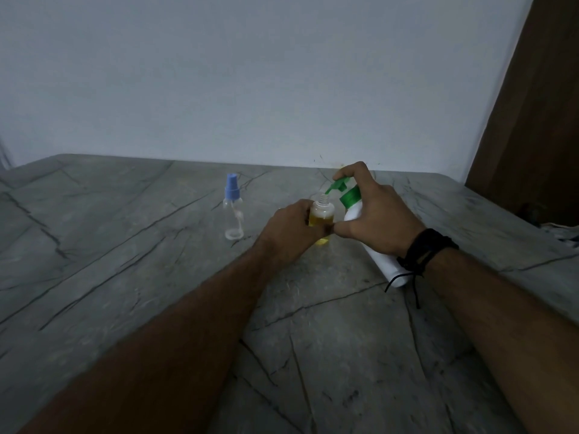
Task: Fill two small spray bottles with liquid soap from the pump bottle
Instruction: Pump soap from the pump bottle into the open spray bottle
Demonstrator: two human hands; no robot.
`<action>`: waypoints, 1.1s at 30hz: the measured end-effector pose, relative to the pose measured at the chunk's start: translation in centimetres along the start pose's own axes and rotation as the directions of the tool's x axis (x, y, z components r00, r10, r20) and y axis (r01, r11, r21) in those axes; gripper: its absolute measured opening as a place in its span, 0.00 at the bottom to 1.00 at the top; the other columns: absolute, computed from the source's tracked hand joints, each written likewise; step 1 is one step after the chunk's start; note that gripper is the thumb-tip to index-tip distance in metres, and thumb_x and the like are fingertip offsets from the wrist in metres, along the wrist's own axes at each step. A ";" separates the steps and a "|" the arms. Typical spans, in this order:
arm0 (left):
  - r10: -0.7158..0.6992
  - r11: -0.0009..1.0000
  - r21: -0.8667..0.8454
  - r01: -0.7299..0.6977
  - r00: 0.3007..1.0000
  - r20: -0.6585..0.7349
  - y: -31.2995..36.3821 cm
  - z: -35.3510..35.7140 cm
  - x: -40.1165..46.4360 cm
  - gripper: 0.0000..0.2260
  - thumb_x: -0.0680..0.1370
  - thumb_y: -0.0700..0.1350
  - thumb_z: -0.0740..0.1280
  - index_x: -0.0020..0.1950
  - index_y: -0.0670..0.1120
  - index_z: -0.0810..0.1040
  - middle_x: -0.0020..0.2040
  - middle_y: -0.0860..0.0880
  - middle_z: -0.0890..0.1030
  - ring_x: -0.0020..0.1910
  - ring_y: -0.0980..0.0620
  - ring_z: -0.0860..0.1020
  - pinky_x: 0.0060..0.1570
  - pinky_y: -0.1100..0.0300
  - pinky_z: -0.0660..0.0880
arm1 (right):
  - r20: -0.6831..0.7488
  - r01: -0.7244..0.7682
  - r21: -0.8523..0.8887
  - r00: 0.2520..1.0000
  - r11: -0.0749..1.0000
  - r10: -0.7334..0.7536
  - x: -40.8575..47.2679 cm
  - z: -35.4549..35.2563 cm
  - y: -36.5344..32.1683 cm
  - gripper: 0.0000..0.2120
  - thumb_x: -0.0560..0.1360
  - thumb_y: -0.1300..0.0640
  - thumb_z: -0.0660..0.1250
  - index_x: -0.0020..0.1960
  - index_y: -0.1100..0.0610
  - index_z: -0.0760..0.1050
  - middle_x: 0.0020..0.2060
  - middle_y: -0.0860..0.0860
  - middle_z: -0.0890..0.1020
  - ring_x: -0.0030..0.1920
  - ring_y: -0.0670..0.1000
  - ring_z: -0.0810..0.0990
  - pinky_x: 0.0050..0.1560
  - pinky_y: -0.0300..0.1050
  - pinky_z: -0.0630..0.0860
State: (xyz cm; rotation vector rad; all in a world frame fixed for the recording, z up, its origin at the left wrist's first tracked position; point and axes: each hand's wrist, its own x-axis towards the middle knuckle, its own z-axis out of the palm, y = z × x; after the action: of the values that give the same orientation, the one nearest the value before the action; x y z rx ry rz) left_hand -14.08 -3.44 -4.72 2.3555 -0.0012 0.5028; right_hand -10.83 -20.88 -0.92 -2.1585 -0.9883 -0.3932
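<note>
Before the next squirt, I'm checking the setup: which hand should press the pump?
The right hand: it already grips the pump bottle, one finger on the green pump. The left hand holds the small bottle.

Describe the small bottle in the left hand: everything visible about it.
The small bottle is clear, plastic-looking, with a round shoulder and a threaded neck that stands open, no cap on it. Yellow liquid fills it up to about the shoulder. It stands upright on the grey veined table. The left hand grips its side, hiding part of the body. The green spout of the pump bottle, held tilted by the right hand, points into its mouth.
</note>
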 end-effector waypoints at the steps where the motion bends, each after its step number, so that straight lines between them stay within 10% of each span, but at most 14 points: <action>1: 0.001 1.000 0.001 -0.001 1.000 -0.003 0.0 0.0 0.0 0.26 0.72 0.59 0.72 0.66 0.49 0.75 0.59 0.51 0.82 0.53 0.54 0.79 0.56 0.56 0.77 | 0.001 -0.004 -0.003 1.000 1.000 0.004 0.0 0.0 0.0 0.33 0.64 0.58 0.78 0.62 0.44 0.65 0.45 0.49 0.83 0.42 0.50 0.83 0.44 0.55 0.82; 33: 0.000 1.000 0.017 0.000 1.000 -0.002 0.1 0.1 0.0 0.27 0.73 0.59 0.71 0.67 0.48 0.75 0.59 0.50 0.81 0.55 0.53 0.79 0.56 0.58 0.76 | -0.011 0.003 0.014 1.000 1.000 -0.003 0.0 0.0 0.2 0.35 0.64 0.58 0.78 0.64 0.43 0.65 0.46 0.49 0.82 0.42 0.51 0.83 0.45 0.55 0.82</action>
State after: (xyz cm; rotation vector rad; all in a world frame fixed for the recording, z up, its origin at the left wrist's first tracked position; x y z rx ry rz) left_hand -14.01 -3.57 -4.73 2.3715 0.0038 0.5072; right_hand -10.68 -20.91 -1.00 -2.1404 -0.9859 -0.3985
